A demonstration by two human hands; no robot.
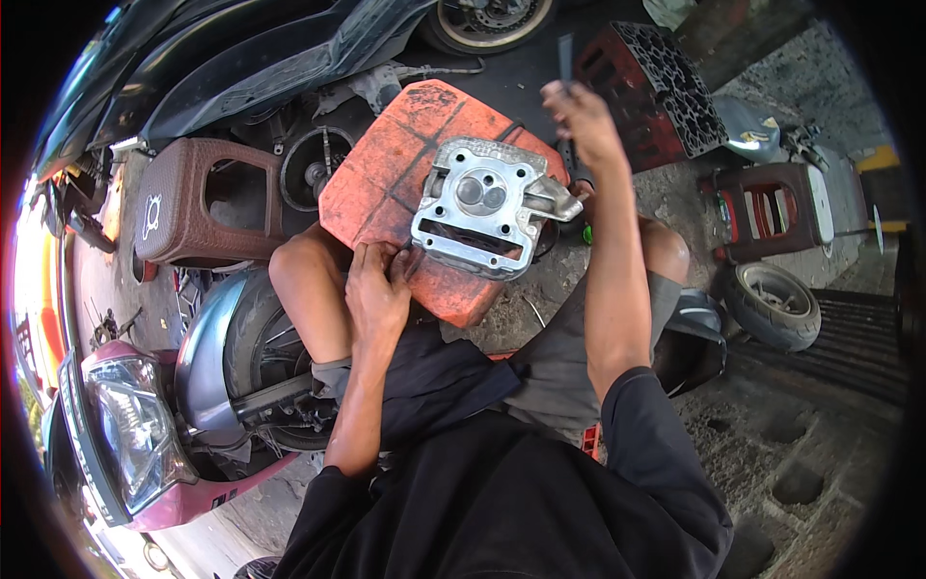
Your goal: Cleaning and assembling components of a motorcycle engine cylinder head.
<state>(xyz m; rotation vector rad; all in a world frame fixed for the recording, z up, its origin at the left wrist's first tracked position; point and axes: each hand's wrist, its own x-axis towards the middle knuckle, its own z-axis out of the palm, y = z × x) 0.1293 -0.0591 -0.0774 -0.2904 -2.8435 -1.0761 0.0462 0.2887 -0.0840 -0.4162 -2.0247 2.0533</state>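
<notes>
A silver metal engine cylinder head (487, 207) lies on an orange plastic stool top (386, 183) that rests across my knees. My left hand (376, 289) grips the near edge of the stool, just beside the lower left corner of the metal part. My right hand (579, 111) is raised beyond the stool's far right corner and pinches a thin dark flat tool (565, 53) that points upward. The right hand does not touch the metal part.
A brown plastic stool (207, 198) lies on its side to the left. A scooter front with headlight (135, 429) and grey fender (207, 347) sits at lower left. A dark red crate (661, 87), a red stool (767, 207) and a small tyre (772, 304) stand to the right on rough concrete.
</notes>
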